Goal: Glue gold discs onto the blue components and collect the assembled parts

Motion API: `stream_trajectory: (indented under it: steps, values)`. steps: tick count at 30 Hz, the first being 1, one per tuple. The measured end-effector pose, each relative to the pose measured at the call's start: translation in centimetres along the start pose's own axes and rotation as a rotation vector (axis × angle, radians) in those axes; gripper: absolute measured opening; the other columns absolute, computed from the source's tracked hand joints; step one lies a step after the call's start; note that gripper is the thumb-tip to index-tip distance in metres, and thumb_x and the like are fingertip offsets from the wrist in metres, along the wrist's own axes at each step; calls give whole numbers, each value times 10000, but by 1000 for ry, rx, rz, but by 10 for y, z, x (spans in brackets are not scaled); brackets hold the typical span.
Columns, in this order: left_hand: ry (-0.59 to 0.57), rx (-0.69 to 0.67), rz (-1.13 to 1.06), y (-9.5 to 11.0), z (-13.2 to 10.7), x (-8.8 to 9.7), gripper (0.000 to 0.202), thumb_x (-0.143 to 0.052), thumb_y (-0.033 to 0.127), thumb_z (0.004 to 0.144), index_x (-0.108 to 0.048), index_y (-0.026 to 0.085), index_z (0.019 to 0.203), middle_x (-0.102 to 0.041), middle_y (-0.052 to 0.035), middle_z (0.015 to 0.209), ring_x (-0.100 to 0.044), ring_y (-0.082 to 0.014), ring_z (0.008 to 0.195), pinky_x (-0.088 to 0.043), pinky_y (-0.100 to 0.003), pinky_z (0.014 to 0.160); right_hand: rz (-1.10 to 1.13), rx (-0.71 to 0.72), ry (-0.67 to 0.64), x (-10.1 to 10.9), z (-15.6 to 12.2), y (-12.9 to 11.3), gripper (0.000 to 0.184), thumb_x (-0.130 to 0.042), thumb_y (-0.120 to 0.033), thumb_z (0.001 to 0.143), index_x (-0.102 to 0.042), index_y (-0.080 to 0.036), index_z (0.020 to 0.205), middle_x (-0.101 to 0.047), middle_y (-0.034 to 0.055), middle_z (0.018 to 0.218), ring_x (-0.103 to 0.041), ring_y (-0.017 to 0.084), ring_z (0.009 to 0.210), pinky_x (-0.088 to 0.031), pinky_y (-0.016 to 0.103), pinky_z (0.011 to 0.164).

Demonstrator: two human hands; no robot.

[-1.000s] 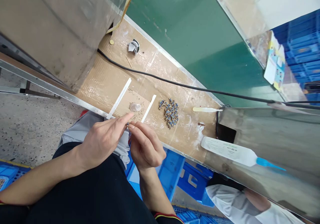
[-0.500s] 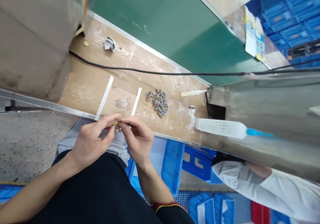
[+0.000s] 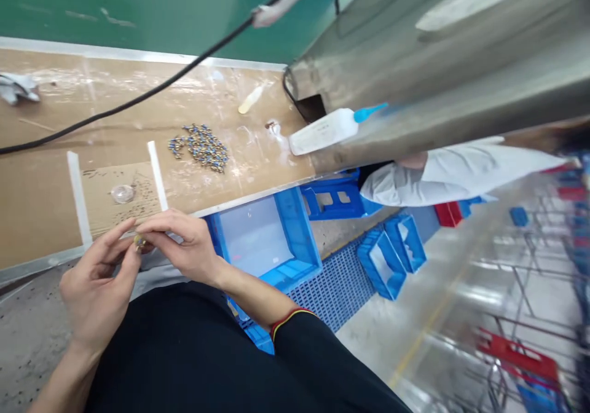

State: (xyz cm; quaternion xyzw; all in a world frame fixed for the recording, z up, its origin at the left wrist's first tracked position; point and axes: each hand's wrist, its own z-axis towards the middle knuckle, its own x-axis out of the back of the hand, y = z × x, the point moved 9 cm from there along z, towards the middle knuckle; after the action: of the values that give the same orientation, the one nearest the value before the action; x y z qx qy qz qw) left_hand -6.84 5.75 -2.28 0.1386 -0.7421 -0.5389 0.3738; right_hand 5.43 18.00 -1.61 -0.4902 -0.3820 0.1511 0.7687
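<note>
Close in front of my body, at the bench's near edge, my left hand point(image 3: 104, 271) and my right hand point(image 3: 182, 241) meet at the fingertips. Between them they pinch a small gold and blue metal part point(image 3: 139, 241), mostly covered by the fingers. Just beyond the hands lies a cardboard patch point(image 3: 108, 207) with tiny dark bits scattered over it, between two white strips. A small round clear disc or dish point(image 3: 122, 193) rests on that patch. Farther right on the bench is a pile of similar small gold and blue parts point(image 3: 205, 149).
A white bottle with a blue nozzle point(image 3: 325, 131) lies at the bench's right end, near a pale stick point(image 3: 250, 100). A black cable point(image 3: 170, 81) crosses above the bench. Blue crates point(image 3: 295, 228) stand below on the right. A co-worker's white sleeve point(image 3: 461, 170) shows beyond the metal panel.
My view has swung to the right, so the bench and hands appear farther left and more crates and floor show. Both hands still pinch the small part together.
</note>
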Motion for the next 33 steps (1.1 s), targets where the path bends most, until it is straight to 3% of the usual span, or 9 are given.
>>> stream_trajectory:
  steps: [2,5,10,12,15,18,20,25,33]
  values:
    - [-16,32,-43,1,1,-10,522,-871,534,1045,-834,299,1509,-924,-17,1162,-898,-258,996,-752,-430,1046,-2,44,-25,2,-6,6,198,-725,-114,1158,-828,-243,1269,-894,12,1329,-825,118,1307,-658,279,1188]
    - [-85,45,-16,5,0,-28,548,-871,581,1040,-833,318,1520,-921,-12,1202,-891,-270,1061,-735,-425,1103,-24,51,-11,8,-22,17,126,-782,-195,1154,-836,-276,1234,-908,-21,1264,-822,120,1311,-642,291,1215]
    - [-396,79,-46,-3,-3,-72,683,-813,658,1069,-707,336,1663,-922,-48,1243,-903,-313,1140,-721,-496,1166,109,-61,241,45,-67,53,102,-772,-317,1169,-839,-248,1204,-903,23,1183,-837,144,1169,-676,326,1121]
    - [-501,83,-72,-8,-3,-83,747,-808,659,1074,-633,327,1720,-917,-74,1274,-902,-330,1165,-709,-533,1186,137,-270,419,76,-95,98,183,-769,-404,1142,-843,-242,1184,-893,46,1166,-835,170,1109,-690,341,1050]
    - [-490,83,-80,-13,2,-81,749,-811,661,1071,-624,309,1706,-916,-85,1281,-897,-353,1158,-696,-593,1199,42,-664,628,128,-143,187,309,-741,-463,1059,-832,-212,1214,-885,76,1144,-826,209,1018,-683,353,965]
    - [-460,128,-67,-15,3,-73,726,-832,648,1063,-637,315,1679,-915,-67,1273,-882,-356,1158,-661,-645,1236,-43,-836,669,170,-166,263,342,-682,-437,1059,-828,-153,1182,-876,94,1044,-793,221,883,-656,358,881]
    - [-460,153,-66,-15,1,-69,734,-844,634,1061,-635,310,1685,-911,-65,1275,-872,-351,1168,-655,-638,1236,-88,-915,646,185,-168,304,296,-731,-431,1076,-828,-155,1119,-862,71,985,-790,223,880,-654,369,895]
    - [-435,157,-89,-16,1,-65,735,-848,628,1056,-647,296,1680,-909,-80,1263,-871,-327,1159,-694,-533,1168,-179,-1051,570,191,-160,359,336,-829,-496,1115,-789,-178,1215,-827,64,1227,-810,239,1098,-699,464,1029]
    - [-424,158,-90,-24,5,-58,687,-834,627,1059,-672,283,1631,-907,-104,1244,-882,-353,1177,-727,-514,1098,-203,-1114,499,181,-162,383,375,-830,-462,1121,-760,-185,1363,-788,93,1370,-797,264,1180,-715,480,1035]
